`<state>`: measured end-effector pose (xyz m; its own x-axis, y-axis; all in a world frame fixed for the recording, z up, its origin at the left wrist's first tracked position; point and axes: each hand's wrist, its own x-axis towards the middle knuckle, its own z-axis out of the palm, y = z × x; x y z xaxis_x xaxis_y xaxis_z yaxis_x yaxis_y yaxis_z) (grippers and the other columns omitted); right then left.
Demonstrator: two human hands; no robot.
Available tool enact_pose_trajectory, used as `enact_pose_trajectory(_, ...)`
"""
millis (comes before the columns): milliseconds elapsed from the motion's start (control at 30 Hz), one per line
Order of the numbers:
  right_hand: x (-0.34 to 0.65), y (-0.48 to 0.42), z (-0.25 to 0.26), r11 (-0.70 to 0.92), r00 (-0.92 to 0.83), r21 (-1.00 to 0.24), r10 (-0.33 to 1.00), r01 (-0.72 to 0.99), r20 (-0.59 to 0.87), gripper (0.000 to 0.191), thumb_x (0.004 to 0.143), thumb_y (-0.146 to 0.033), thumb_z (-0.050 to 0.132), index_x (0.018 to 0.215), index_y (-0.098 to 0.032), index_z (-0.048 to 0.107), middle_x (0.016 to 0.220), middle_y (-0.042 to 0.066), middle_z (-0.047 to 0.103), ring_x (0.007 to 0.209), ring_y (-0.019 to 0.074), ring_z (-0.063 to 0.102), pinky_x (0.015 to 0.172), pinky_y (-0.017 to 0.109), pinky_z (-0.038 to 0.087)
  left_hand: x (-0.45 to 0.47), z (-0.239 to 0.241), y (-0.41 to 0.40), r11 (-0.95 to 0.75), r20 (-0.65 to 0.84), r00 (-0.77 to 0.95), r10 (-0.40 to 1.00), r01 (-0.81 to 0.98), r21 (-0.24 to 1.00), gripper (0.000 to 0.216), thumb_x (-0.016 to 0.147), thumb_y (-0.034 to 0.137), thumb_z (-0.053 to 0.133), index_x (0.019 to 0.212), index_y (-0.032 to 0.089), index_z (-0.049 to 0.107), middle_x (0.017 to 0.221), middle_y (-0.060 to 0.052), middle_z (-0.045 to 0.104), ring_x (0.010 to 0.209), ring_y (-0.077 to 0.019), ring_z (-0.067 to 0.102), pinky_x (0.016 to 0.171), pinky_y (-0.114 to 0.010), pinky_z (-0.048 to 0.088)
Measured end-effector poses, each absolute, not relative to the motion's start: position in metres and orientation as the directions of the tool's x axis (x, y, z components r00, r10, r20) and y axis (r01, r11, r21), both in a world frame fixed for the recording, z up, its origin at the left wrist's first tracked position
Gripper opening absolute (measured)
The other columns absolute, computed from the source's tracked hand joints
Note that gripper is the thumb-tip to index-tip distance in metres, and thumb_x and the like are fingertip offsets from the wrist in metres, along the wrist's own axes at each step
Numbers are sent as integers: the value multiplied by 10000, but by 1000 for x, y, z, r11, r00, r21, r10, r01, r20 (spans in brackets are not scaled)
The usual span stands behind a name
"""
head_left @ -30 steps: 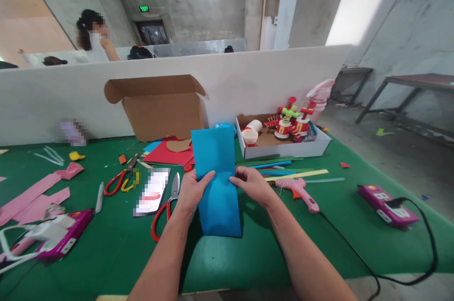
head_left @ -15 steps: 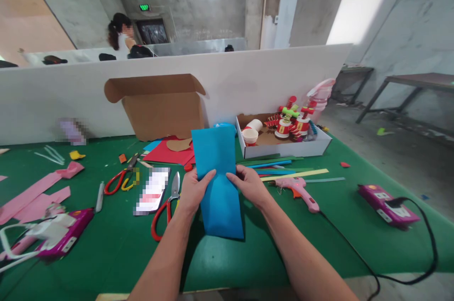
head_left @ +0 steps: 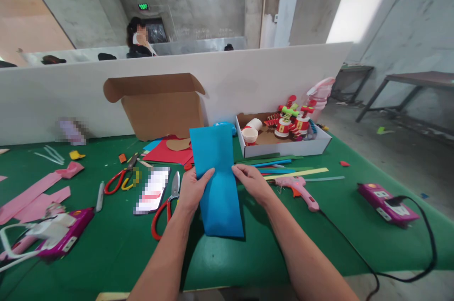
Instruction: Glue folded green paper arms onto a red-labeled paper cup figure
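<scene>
A long blue sheet of paper (head_left: 220, 197) stands tilted up between my hands, its lower edge close to the green table. My left hand (head_left: 193, 186) grips its left edge, thumb on the front and fingers hidden behind. At the right edge, my right hand (head_left: 250, 179) pinches the sheet between thumb and fingertips. Just left of my left forearm lie red-handled scissors (head_left: 162, 213). A pink glue gun (head_left: 300, 190) rests to the right of my right hand, close to several coloured paper strips (head_left: 276, 168).
An open white box (head_left: 283, 150) holding paper cups and red figures stands at the back right. Left lie a phone (head_left: 153, 190), a second pair of scissors (head_left: 117, 181), pink paper strips (head_left: 39, 192) and a purple box (head_left: 67, 239). Another purple box (head_left: 386, 204) with a black cable sits right.
My right thumb has slid outward from the sheet's front to its right edge. The sheet's upper part has shifted slightly left. Behind the partition, a person has moved right.
</scene>
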<state>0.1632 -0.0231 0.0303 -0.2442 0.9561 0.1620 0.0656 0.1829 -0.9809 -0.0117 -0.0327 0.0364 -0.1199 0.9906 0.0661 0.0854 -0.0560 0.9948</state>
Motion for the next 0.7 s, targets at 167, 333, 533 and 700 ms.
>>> enact_pose_trajectory(167, 162, -23, 27, 197, -256, -969, 954, 148, 155, 415, 774, -549, 567, 586, -202, 439, 558, -43, 388, 545, 105, 365, 527, 237, 315, -12, 36, -32, -63, 78, -125, 989, 117, 991, 503, 646, 553, 730, 906, 121, 716, 912, -111, 761, 807, -270, 703, 695, -342, 571)
enact_pose_trajectory(333, 161, -21, 23, 214, -226, -955, 960, 207, 166, 351, 775, -475, 557, 595, -188, 462, 565, -41, 403, 558, 100, 363, 524, 231, 297, -11, 36, -32, -76, 93, -137, 986, 121, 990, 462, 643, 522, 741, 880, 124, 728, 867, -101, 764, 777, -266, 705, 655, -332, 567)
enact_pose_trajectory(533, 160, -21, 21, 196, -196, -959, 968, 204, 157, 306, 751, -451, 581, 629, -178, 517, 576, -37, 449, 556, 100, 383, 534, 232, 320, -10, 37, -33, -73, 87, -138, 987, 102, 992, 443, 639, 506, 751, 867, 127, 729, 849, -101, 765, 763, -267, 705, 635, -327, 565)
enact_pose_trajectory(700, 159, -21, 20, 209, -179, -957, 968, 204, 173, 308, 752, -452, 593, 629, -175, 536, 569, -37, 462, 550, 101, 392, 520, 228, 316, -11, 37, -33, -72, 82, -135, 987, 82, 994, 475, 636, 518, 755, 901, 125, 720, 896, -112, 762, 791, -273, 706, 648, -329, 567)
